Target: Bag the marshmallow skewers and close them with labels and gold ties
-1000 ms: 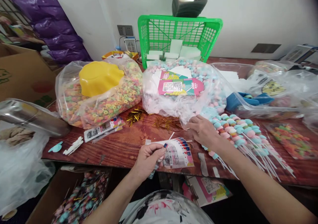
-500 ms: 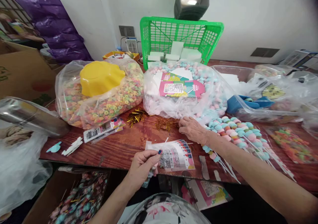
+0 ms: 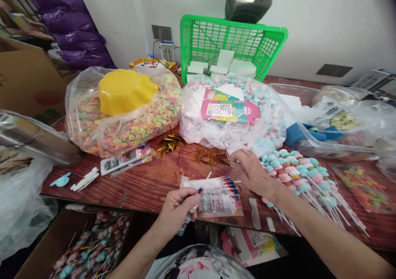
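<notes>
My left hand (image 3: 177,206) is closed in front of the table's near edge. Its thumb and fingers pinch a gathered printed plastic bag (image 3: 183,226), whose blue and red tip pokes out above; the rest is mostly hidden. Just right of that hand, a fanned stack of printed clear bags (image 3: 221,196) lies on the table. My right hand (image 3: 252,171) is closed beside the loose gold twist ties (image 3: 210,156), fingers bent together; what they hold, if anything, is hidden. Near its wrist lie several marshmallow skewers (image 3: 297,171) on white sticks.
Behind are a big bag of ring gummies (image 3: 145,126) with a yellow bowl (image 3: 126,91) on it, a bag of marshmallows (image 3: 272,105) and a green basket (image 3: 272,43). A steel flask (image 3: 34,138) stands left. A carton of candy sticks (image 3: 93,246) sits below the edge.
My right hand has drawn back a little from the twist ties, and its fingers have lifted and bent downward. My left hand keeps its pinch in nearly the same place. The view has shifted slightly.
</notes>
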`<state>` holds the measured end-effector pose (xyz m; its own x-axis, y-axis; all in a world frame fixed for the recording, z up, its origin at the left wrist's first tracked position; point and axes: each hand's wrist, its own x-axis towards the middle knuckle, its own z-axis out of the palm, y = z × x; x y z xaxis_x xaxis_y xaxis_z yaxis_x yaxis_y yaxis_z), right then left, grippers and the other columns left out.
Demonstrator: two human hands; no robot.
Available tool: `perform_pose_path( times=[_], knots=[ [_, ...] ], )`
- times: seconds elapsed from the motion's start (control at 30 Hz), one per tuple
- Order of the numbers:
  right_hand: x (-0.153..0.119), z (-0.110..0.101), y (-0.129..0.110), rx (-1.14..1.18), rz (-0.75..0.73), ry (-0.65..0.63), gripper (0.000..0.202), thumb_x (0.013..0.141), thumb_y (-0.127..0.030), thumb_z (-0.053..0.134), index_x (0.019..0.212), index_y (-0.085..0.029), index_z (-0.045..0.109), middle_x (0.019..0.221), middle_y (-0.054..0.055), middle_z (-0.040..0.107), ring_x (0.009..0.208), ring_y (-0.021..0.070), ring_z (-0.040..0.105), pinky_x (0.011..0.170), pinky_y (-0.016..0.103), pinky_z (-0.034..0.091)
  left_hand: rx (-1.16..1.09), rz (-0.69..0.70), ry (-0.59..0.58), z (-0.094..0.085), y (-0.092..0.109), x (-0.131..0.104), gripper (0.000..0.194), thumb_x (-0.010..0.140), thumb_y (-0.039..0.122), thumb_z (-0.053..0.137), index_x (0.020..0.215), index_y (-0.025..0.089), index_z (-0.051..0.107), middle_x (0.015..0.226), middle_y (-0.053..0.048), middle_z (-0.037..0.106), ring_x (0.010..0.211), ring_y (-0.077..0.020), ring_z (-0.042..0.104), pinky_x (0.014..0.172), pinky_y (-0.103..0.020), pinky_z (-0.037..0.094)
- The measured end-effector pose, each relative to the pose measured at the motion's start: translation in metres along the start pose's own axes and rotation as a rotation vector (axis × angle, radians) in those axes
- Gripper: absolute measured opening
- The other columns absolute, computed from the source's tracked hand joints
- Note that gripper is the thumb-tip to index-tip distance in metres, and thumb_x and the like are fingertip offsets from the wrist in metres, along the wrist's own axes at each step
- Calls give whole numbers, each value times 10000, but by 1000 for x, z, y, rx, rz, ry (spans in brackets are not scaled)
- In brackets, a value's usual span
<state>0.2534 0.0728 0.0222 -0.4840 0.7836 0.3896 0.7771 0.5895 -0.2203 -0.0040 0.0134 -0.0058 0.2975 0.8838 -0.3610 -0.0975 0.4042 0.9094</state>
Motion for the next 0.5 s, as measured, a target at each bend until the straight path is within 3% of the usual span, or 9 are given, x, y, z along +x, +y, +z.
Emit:
perform_pose_path(
  times=[0.1,0.2,0.33,0.5],
  knots=[
    [-7,-20,-26,72,100,112,159,934,-126,354,842,-198,462,772,20,545,749,172,488,695,309,372,9,-1,-24,9,4,5,356,695,473,711,669,122,661,543,23,513,414,-73,469,434,-200,353],
    [-15,-25,-62,239,238,250,135,937,-156,427,836,-205,500,772,8,550,743,162,502,687,300,380,22,45,-75,26,10,13,317,716,436,694,663,125,664,534,31,487,427,-65,434,436,-193,325],
    [-26,-1,-94,237,291,385,142,922,-137,460,878,-200,579,776,22,606,743,172,534,695,321,383,52,198,-134,48,13,27,276,778,378,637,665,127,657,558,35,455,485,-65,386,477,-198,318],
    [-44,22,-94,-32,215,417,288,862,-37,408,1018,-160,616,874,81,645,806,201,558,735,361,403,106,302,-208,62,5,32,272,822,304,584,616,127,599,602,29,424,569,-76,365,545,-209,315]
  ],
)
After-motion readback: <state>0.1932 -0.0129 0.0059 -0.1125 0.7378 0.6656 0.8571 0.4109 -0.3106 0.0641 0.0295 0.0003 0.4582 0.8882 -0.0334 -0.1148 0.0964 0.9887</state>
